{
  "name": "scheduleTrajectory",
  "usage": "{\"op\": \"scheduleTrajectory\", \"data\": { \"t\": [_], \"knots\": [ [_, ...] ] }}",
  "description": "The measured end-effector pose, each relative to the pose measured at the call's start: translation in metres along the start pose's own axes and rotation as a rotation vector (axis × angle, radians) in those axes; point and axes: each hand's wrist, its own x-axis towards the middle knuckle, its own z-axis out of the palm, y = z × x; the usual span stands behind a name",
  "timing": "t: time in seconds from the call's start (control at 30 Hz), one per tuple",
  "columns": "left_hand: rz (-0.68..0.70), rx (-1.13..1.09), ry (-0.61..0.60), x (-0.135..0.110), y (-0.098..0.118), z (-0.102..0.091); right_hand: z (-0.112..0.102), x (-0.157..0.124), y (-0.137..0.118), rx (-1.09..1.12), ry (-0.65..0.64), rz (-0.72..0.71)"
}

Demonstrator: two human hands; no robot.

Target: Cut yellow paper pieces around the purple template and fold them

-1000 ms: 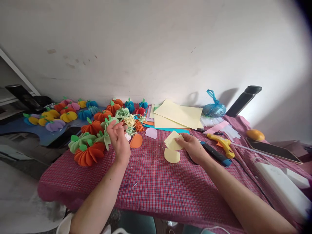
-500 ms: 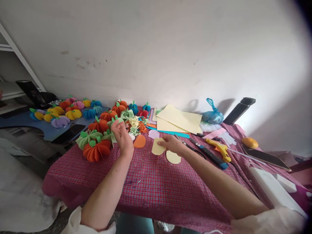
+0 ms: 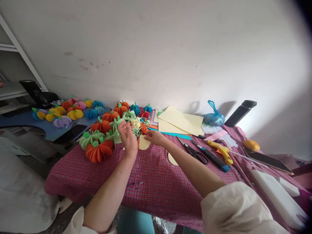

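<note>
My right hand [image 3: 154, 137] pinches a pale yellow paper cutout [image 3: 143, 143] and holds it low over the red checked tablecloth [image 3: 151, 182], close to my left hand. My left hand [image 3: 128, 136] is raised with its back to me and its fingers curled together, right by the light green paper pumpkins [image 3: 117, 125]. Whatever is in those fingers is hidden. An orange paper pumpkin [image 3: 98, 152] sits just left of it. A second pale yellow cutout [image 3: 172, 160] lies on the cloth, partly behind my right forearm.
Scissors [image 3: 195, 152], a blue-handled cutter [image 3: 213, 157] and a yellow glue gun [image 3: 222, 150] lie to the right. Yellow paper sheets [image 3: 182, 122], a blue bag [image 3: 214, 118] and a black bottle [image 3: 240, 112] sit at the back. Several coloured pumpkins [image 3: 63, 113] cover the blue surface at left.
My right hand has carried the yellow cutout leftward to meet my left hand, uncovering the scissors. The left hand has stayed by the green pumpkins.
</note>
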Motion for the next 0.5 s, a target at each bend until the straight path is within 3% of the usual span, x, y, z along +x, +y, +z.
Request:
{"op": "scheduleTrajectory", "data": {
  "t": [0.07,0.13,0.2,0.27,0.37,0.5],
  "knots": [
    [0.001,0.033,-0.072,-0.004,0.001,0.001,-0.013,-0.003,0.007,-0.048,0.043,0.004],
    [0.02,0.099,-0.23,-0.011,0.004,0.002,-0.03,-0.016,0.021,-0.082,0.045,0.012],
    [0.086,0.19,-0.499,-0.023,0.009,0.004,-0.047,-0.038,0.038,-0.109,-0.001,0.009],
    [0.232,0.272,-0.856,-0.038,0.014,0.006,-0.057,-0.065,0.056,-0.136,-0.045,0.01],
    [0.503,0.39,-1.237,-0.06,0.016,0.007,-0.058,-0.105,0.074,-0.177,-0.073,0.025],
    [0.631,0.549,-1.474,-0.076,0.009,0.006,-0.047,-0.132,0.079,-0.251,-0.006,0.058]
  ]
}}
